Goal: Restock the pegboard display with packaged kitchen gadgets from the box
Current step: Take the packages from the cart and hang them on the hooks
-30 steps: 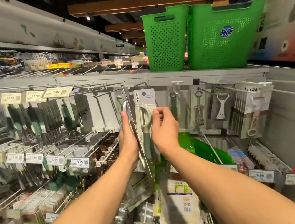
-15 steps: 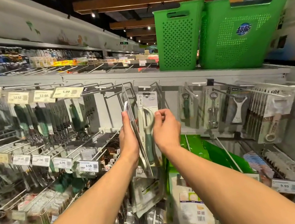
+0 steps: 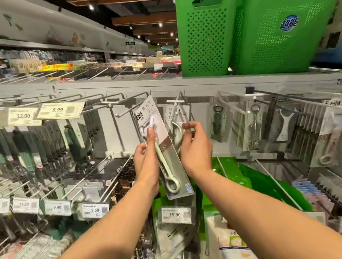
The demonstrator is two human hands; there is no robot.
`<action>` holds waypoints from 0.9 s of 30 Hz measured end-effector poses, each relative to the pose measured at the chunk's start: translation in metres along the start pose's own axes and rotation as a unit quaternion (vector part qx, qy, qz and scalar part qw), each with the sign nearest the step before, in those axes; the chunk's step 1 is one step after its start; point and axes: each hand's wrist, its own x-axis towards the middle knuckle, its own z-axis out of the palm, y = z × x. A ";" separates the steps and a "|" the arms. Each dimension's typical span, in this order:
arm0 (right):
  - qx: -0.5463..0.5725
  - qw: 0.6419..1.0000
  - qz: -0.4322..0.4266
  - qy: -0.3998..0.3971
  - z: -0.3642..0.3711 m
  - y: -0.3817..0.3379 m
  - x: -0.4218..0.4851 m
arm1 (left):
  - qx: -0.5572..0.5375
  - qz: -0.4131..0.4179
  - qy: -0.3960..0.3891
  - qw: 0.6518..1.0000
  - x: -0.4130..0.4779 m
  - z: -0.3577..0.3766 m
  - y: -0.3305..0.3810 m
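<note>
Desk: While both arms reach up at the display, what is in each hand?

Operator: On my feed the left hand [image 3: 145, 156] grips the packaged peeler [image 3: 168, 159], fingers curled behind it and forefinger laid straight up its front. The right hand [image 3: 195, 150] pinches the edge of a hanging pack [image 3: 173, 117] just beside it.

Desk: How does the peeler look?

Operator: I see a long clear sleeve over a white card, its top leaning left. Inside lies a pale cream peeler with a ring at its low end, a brown band across the middle and "BM" printed up top. It is held up in front of the pegboard [image 3: 108, 126]; whether it sits on a hook I cannot tell. Farther back, two green baskets [image 3: 206, 33] stand on the top shelf.
</note>
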 end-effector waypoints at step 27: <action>-0.067 0.996 0.050 0.034 0.106 0.093 0.147 | 0.059 -0.002 -0.105 0.993 0.174 0.048 -0.044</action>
